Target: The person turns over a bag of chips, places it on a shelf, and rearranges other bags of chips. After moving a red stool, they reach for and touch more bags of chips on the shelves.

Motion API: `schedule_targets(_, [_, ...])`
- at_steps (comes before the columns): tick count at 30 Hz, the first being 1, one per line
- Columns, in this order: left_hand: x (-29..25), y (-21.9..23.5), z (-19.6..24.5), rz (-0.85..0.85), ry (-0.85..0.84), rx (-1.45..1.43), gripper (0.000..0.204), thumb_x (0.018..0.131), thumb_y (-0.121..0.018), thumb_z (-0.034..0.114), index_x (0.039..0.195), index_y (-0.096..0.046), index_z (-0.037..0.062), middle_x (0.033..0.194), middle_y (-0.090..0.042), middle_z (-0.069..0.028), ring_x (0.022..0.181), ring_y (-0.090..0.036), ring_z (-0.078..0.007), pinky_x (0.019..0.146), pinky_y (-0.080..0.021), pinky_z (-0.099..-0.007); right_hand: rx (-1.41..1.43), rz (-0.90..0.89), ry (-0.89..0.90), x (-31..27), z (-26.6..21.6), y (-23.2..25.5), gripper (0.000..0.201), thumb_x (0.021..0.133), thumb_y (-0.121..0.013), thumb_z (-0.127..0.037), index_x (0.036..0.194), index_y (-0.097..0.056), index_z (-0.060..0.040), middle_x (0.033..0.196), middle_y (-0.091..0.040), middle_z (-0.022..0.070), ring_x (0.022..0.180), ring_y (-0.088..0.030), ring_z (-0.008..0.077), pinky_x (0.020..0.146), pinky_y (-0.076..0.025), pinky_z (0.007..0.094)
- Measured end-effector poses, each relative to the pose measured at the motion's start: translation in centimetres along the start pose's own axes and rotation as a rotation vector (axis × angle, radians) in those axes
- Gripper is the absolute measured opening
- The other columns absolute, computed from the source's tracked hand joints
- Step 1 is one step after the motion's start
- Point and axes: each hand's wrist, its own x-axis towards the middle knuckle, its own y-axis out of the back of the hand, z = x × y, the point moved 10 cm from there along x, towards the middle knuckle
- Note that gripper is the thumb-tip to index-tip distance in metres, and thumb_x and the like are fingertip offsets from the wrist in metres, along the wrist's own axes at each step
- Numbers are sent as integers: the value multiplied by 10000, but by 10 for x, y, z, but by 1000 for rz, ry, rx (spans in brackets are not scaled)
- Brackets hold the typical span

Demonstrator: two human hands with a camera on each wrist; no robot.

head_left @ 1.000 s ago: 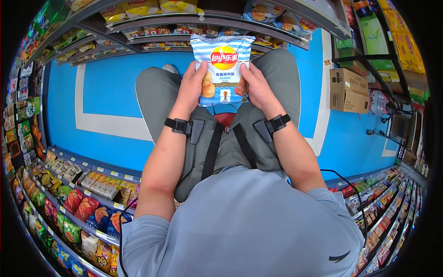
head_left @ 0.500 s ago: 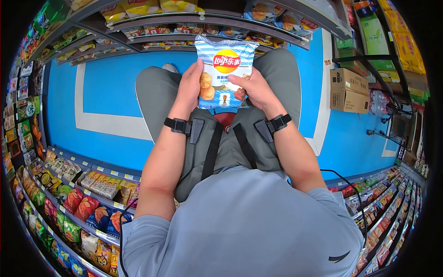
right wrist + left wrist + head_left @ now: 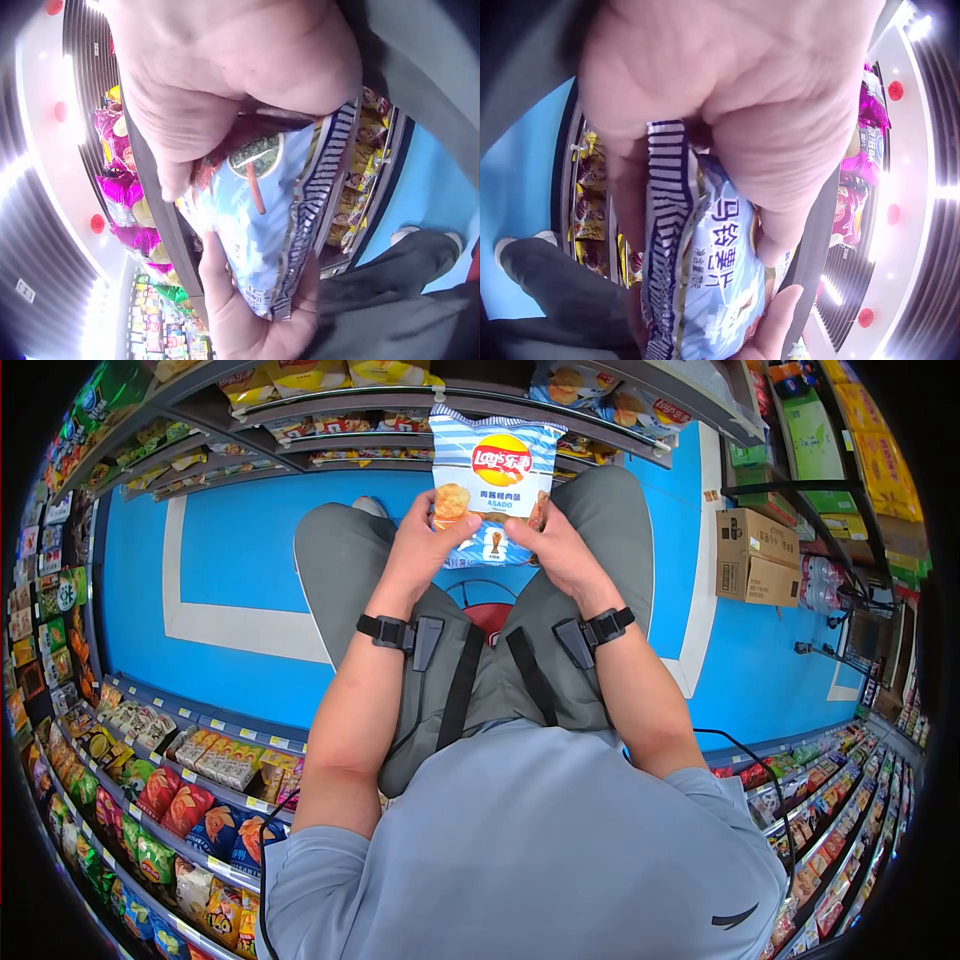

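Note:
A blue-and-white striped bag of potato chips (image 3: 500,485) is held up in front of the person's lap, its printed front towards the head view. My left hand (image 3: 420,552) grips its lower left side, thumb across the front. On the lower right side my right hand (image 3: 562,552) holds it the same way, the two thumb tips close together. Both wrist views show the bag's striped bottom seam, with the left hand (image 3: 735,82) and the right hand (image 3: 232,67) each curled round a side. The fingers behind the bag are hidden in the head view.
Shelves with yellow chip bags (image 3: 305,375) stand just beyond the bag. Racks of snacks (image 3: 190,810) run behind the person on both sides. A cardboard box (image 3: 757,557) sits on the blue floor (image 3: 250,555) at the right. The person's legs (image 3: 345,550) are spread under the hands.
The bag has risen away from the body and tipped slightly. The right thumb has slid down its front, and the left thumb has come inward over the lower front. Both hands keep their hold.

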Motion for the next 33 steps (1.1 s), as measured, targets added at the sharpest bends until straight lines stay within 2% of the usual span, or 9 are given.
schedule_targets(1, [0,4,2,35,-22,-22,696,904,-876,233,1411,-498,-56,1287,-670,-130,1157,-666,-164,986,-554,-313,-11,-72,79,-3,-11,-12,750,894,-878,-208,1481,-454,-14,1340,-669,90,1180,-651,145,980,-551,309])
schedule_targets(2, [0,5,1,36,-22,-21,696,904,-876,233,1411,-498,-56,1287,-670,-130,1157,-666,-164,986,-554,-313,-23,-84,15,-6,-11,-16,835,859,-899,-162,1522,-413,-17,1397,-639,83,1217,-637,156,1015,-538,318])
schedule_targets(11, [-3,-2,0,-6,36,-115,665,939,-841,248,1440,-505,-30,1335,-661,-118,1205,-649,-173,1035,-528,-330,-46,-78,4,-8,-16,-17,763,843,-898,-100,1472,-475,-9,1341,-670,86,1194,-651,143,999,-555,320])
schedule_targets(13, [-6,-14,6,-104,-2,-92,679,913,-858,181,1455,-498,-13,1363,-657,-106,1239,-638,-185,1066,-512,-338,-62,-49,6,-3,-9,-9,751,843,-898,-92,1461,-481,-2,1325,-677,84,1182,-657,144,1001,-553,320])
schedule_targets(17, [-10,-27,19,-177,-33,-38,705,877,-867,98,1461,-488,-11,1371,-656,-101,1246,-639,-192,1068,-517,-340,-42,26,58,-4,-17,-5,729,845,-899,-87,1440,-491,17,1283,-694,81,1148,-669,145,1007,-545,314])
schedule_targets(19, [-12,-28,18,-187,0,-7,688,868,-848,61,1469,-520,6,1375,-651,-80,1240,-621,-160,1078,-497,-325,-40,26,51,-4,-15,-4,735,845,-899,-88,1444,-487,24,1298,-688,86,1158,-666,145,1011,-542,312])
schedule_targets(24, [-8,-16,11,-104,38,-3,651,857,-874,74,1413,-547,-17,1336,-682,-95,1197,-665,-174,1028,-544,-335,-12,-36,-1,-4,-8,-5,770,838,-896,-72,1475,-473,19,1359,-664,91,1210,-647,151,1039,-532,319])
schedule_targets(26, [-7,-12,11,-76,29,-29,636,859,-873,79,1403,-559,-20,1324,-689,-94,1184,-671,-172,1023,-546,-332,-14,-133,15,-6,-10,-16,809,838,-905,-106,1493,-447,18,1394,-647,104,1248,-635,171,1085,-512,352])
schedule_targets(33, [-6,-9,6,-80,49,-59,637,870,-871,105,1411,-561,-25,1327,-692,-96,1181,-670,-173,1026,-537,-329,-63,-131,-3,-9,-14,-21,764,837,-882,-58,1482,-479,9,1383,-657,93,1256,-631,171,1088,-507,347])
